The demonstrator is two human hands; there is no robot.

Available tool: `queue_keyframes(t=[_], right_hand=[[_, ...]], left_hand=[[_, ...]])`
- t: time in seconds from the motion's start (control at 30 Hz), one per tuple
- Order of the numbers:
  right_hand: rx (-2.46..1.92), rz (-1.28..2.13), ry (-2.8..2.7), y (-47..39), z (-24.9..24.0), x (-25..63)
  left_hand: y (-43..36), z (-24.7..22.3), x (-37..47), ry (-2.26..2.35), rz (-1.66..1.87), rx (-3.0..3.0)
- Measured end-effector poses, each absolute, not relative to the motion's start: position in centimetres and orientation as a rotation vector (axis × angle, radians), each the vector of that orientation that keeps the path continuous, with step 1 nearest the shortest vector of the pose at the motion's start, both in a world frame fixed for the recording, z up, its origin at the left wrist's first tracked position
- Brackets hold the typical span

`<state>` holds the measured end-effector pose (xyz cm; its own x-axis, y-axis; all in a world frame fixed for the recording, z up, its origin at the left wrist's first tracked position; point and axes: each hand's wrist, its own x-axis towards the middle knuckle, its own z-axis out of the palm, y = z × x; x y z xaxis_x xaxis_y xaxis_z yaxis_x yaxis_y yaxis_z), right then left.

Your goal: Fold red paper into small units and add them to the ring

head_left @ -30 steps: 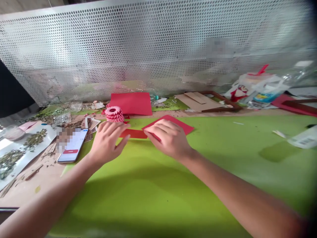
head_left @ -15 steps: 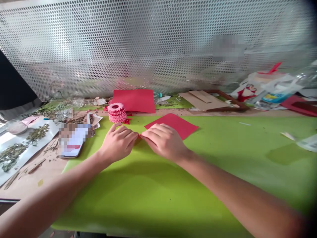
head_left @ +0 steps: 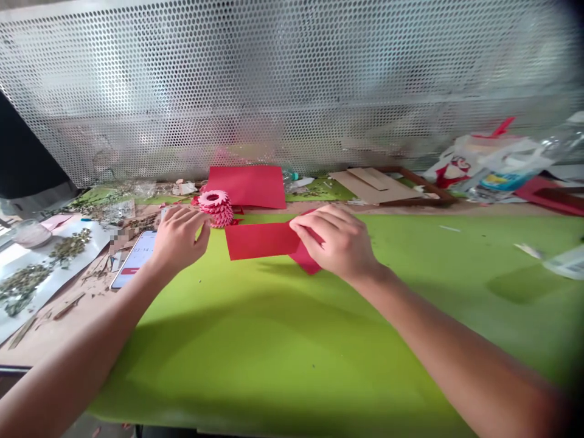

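Green mat nearest, arms reaching over it. Left hand: thumb and fingers apart, fingers a bit curled, beside the phone and short of the strip's left end. Right hand: thumb and fingertips clamped on the right end of the strip. Strip is one flat red paper rectangle, plain, smooth, straight-edged, raised off the mat between the hands, shadow below. One red square lies under the right hand, partly covered by hand and strip.

Phone, one, partly behind the left hand and arm; screen seems to read 03:14, small and soft, so not certain. Red button on it.

White sheet at far left bears dried leaves. One pink ring stack, frilled edges, layers too tight to count. Behind it, one larger red sheet. Then two tan cards, small on big, and a wooden frame. Right: bag, red and blue print, wording illegible; clear bottle beside. Perforated screen at back.
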<state>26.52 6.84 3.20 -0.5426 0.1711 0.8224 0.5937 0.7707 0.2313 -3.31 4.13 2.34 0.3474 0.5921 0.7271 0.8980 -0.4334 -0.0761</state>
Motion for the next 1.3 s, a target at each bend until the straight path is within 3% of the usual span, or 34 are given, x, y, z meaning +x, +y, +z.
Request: queue_keyframes(t=[0.33, 0.63, 0.73, 1.07, 1.3], right_hand=[[-0.522, -0.534, -2.288, 5.8, 1.9, 24.8], [-0.648, -0.478, -2.239, 6.7, 2.3, 26.4], [-0.729, -0.265, -2.193, 7.1, 2.4, 26.9], [-0.704, 0.953, -2.218, 5.3, 1.5, 25.1], [-0.913, 0.857, -2.135, 4.8, 1.9, 24.6]], left_hand=[[2.4, 1.1, 1.2, -1.052, -0.730, -2.368], [3.0, 1.3, -0.7, -1.019, -0.759, -2.268], [3.1, 1.5, -1.1, -1.072, -0.863, -2.223], [2.9, 0.7, -0.4, -1.331, -1.141, -2.322], [3.1, 0.7, -0.4, -1.442, -1.166, -2.267]])
